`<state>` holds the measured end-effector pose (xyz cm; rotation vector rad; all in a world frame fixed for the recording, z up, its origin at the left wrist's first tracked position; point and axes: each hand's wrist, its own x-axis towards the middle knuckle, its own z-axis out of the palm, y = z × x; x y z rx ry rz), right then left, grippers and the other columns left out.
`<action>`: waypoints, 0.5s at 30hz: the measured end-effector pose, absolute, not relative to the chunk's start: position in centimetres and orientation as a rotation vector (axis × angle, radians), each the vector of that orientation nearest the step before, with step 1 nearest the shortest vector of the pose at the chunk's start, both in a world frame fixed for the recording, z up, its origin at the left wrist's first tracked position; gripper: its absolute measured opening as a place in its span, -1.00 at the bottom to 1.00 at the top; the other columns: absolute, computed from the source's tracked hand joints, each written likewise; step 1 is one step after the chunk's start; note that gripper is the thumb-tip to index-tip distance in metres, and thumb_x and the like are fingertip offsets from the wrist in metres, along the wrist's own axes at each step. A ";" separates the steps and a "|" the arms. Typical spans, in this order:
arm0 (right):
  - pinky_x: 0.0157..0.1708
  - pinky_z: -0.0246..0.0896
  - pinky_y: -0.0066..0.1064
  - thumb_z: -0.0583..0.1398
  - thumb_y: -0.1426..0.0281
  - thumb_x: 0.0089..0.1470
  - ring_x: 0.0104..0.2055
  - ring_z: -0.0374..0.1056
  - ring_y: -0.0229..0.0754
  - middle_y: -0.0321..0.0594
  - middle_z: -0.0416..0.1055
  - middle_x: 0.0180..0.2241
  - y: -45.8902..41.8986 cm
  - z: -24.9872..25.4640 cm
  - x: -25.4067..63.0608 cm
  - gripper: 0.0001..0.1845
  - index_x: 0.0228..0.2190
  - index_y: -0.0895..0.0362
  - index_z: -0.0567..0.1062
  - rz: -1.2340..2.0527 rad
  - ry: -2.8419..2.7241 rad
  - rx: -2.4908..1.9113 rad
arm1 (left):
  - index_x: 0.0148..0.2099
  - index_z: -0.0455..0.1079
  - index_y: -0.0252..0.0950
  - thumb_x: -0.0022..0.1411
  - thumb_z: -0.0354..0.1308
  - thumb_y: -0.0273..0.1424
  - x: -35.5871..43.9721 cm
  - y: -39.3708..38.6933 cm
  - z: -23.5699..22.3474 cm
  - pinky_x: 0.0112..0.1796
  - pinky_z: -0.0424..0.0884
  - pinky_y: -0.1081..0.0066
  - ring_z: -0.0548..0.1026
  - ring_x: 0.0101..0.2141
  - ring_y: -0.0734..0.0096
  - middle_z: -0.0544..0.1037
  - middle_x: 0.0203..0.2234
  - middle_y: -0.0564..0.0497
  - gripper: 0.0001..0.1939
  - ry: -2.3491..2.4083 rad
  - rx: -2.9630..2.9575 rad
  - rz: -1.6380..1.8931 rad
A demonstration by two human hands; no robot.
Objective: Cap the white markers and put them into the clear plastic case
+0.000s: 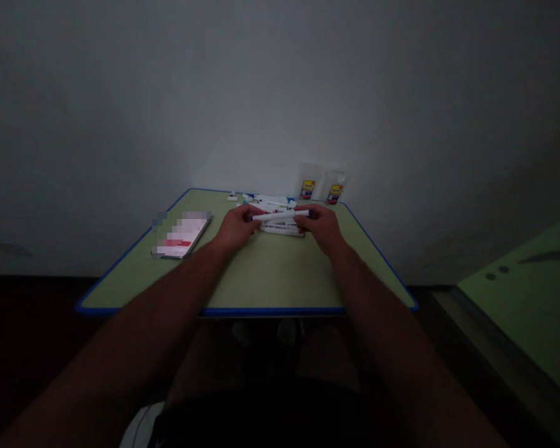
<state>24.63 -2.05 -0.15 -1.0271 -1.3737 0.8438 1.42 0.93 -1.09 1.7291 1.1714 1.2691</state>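
Note:
A white marker pen (280, 216) with dark blue ends is held level above the table between my two hands. My left hand (239, 228) pinches its left end, fingers closed. At the other end, the fingers of my right hand (321, 224) are closed around the dark blue tip. Behind and below the held marker lies a pile of white markers (282, 230), partly covered by my hands and the pen. A short white piece (232, 197) lies at the pile's left, too small to name.
Two clear plastic pouches (309, 180) with yellow labels lean against the wall at the table's back right. A phone (184, 235), its screen lit and blurred, lies on the left. The green table (270, 280) has a blue edge.

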 end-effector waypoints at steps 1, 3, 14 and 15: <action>-0.55 0.38 -0.45 0.42 0.27 -0.21 -0.57 0.36 -0.33 -0.33 0.49 -0.54 -2.0 -0.2 24.6 -0.60 -0.26 0.15 0.62 0.850 -1.371 -1.021 | -0.23 0.55 -0.29 -0.03 0.28 -0.54 1.4 0.9 -1.1 -0.48 0.33 0.42 0.40 -0.54 0.46 0.52 -0.51 0.06 -0.76 1.173 1.725 1.266; -0.54 0.38 -0.44 0.42 0.26 -0.21 -0.57 0.36 -0.33 -0.34 0.48 -0.54 -2.1 -0.1 24.5 -0.59 -0.26 0.15 0.62 0.859 -1.377 -1.010 | -0.23 0.55 -0.29 -0.01 0.28 -0.52 1.4 0.9 -1.1 -0.50 0.32 0.42 0.39 -0.55 0.46 0.51 -0.52 0.06 -0.77 1.177 1.718 1.260; -0.55 0.37 -0.44 0.42 0.24 -0.22 -0.59 0.34 -0.32 -0.36 0.44 -0.58 -2.6 0.4 24.3 -0.58 -0.27 0.15 0.61 0.852 -1.390 -1.028 | -0.27 0.53 -0.29 -0.03 0.29 -0.50 1.5 0.6 -0.9 -0.49 0.33 0.44 0.41 -0.54 0.46 0.53 -0.51 0.06 -0.80 1.156 1.671 1.282; -0.54 0.38 -0.43 0.42 0.23 -0.22 -0.58 0.35 -0.32 -0.36 0.44 -0.58 -2.5 0.4 24.4 -0.59 -0.27 0.15 0.61 0.847 -1.384 -1.041 | -0.26 0.53 -0.29 -0.03 0.29 -0.50 1.5 0.5 -0.9 -0.49 0.34 0.44 0.41 -0.54 0.46 0.53 -0.51 0.06 -0.80 1.151 1.670 1.293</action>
